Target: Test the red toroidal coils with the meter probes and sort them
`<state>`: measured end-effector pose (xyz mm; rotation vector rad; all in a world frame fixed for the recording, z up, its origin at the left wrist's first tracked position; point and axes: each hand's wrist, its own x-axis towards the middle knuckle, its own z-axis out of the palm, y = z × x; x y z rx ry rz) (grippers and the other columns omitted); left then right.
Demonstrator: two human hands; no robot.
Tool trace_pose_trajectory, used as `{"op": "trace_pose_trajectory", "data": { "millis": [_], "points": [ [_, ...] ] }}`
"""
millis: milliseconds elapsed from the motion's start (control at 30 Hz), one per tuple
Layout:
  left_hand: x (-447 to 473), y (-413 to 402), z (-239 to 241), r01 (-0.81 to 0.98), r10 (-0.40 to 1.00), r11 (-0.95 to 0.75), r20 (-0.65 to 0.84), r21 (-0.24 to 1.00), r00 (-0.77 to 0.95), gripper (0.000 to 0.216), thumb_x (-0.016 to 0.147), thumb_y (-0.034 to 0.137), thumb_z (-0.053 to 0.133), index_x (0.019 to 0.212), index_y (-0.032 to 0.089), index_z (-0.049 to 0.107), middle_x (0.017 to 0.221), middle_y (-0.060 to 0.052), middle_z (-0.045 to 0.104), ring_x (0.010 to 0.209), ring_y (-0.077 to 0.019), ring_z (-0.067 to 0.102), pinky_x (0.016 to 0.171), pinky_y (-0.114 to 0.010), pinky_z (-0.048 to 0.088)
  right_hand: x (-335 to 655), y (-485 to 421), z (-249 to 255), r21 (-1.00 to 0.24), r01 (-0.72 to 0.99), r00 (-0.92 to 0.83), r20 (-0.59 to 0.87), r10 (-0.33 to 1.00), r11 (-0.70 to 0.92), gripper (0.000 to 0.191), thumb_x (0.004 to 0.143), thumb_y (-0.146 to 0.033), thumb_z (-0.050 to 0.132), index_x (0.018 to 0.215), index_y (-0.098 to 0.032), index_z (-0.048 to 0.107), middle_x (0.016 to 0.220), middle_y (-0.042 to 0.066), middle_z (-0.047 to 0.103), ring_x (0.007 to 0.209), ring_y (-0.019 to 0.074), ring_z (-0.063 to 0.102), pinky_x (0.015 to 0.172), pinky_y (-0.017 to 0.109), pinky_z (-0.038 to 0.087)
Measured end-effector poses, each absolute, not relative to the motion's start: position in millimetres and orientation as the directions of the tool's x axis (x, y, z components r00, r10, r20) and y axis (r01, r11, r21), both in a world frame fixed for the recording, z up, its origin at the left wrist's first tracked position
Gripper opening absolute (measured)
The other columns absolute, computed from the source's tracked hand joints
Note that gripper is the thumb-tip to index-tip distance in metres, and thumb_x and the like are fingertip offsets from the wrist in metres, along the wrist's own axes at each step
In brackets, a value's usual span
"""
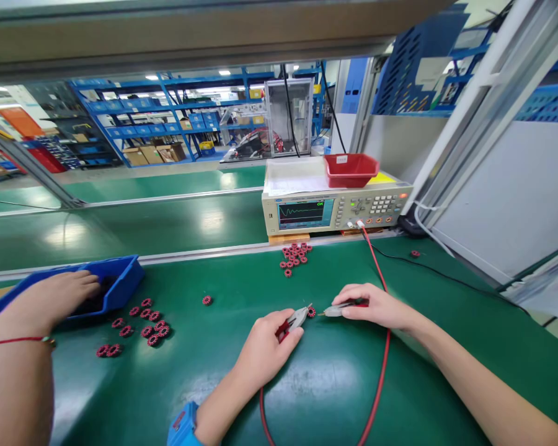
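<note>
My left hand (267,344), with a blue watch (185,427) on its wrist, grips a test clip (298,318) with grey jaws and red handles. The clip's tip is at a small red-and-dark wound stator (311,311) lying on the green bench; whether it bites a wire end I cannot tell. In my right hand (365,305) is a second test clip (335,310), its tip pointing left, just short of the stator's right side. A red cable (378,396) loops near my hands and another red lead (374,254) runs up to the tester (307,214).
The tester's screen reads OK; a red tray (351,170) sits on top. Several stators (294,254) are heaped before it, more (155,328) lie left, and single ones sit apart. At far left another person's hand (60,297) reaches into a blue bin (125,282).
</note>
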<state>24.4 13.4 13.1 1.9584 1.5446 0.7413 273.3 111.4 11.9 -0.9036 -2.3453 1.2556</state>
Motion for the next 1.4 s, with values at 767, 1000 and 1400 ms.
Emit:
{"op": "trace_pose_trajectory", "data": {
  "millis": [767, 1000, 1400],
  "points": [
    [25.7, 11.8, 15.2, 0.684, 0.98, -0.198, 0.122, 0.702, 0.158, 0.021, 0.083, 0.028, 0.051, 0.094, 0.017, 0.066, 0.082, -0.004, 0.067, 0.07, -0.0174, 0.058, 0.066, -0.025, 0.045, 248.0, 90.6, 13.9, -0.562, 0.618, -0.608, 0.103, 0.788, 0.55, 0.018, 0.079, -0.032, 0.056, 0.091, -0.026, 0.068, 0.088, 0.002, 0.064, 0.08, 0.0177, 0.059, 0.071, 0.026, 0.042],
    [1.7, 0.5, 14.5, 0.739, 0.991, -0.118, 0.12, 0.663, 0.05, 0.029, 0.083, 0.034, 0.05, 0.099, 0.016, 0.066, 0.089, -0.005, 0.07, 0.076, -0.0184, 0.063, 0.07, -0.025, 0.047, 256.4, 96.3, 10.5, -0.651, 0.531, -0.644, 0.107, 0.758, 0.542, 0.019, 0.077, -0.031, 0.058, 0.09, -0.025, 0.069, 0.087, 0.001, 0.064, 0.078, 0.0156, 0.059, 0.07, 0.024, 0.042],
    [-19.6, -1.2, 17.6, 0.936, 0.977, -0.001, 0.201, 0.352, -0.074, 0.031, 0.088, 0.035, 0.043, 0.105, 0.016, 0.061, 0.09, -0.007, 0.07, 0.077, -0.0181, 0.065, 0.068, -0.023, 0.047, 245.4, 97.7, 1.4, -0.609, 0.64, -0.466, 0.177, 0.867, 0.469, 0.022, 0.08, -0.036, 0.053, 0.09, -0.026, 0.069, 0.09, 0.002, 0.065, 0.082, 0.0179, 0.06, 0.07, 0.025, 0.044]
  ]
}}
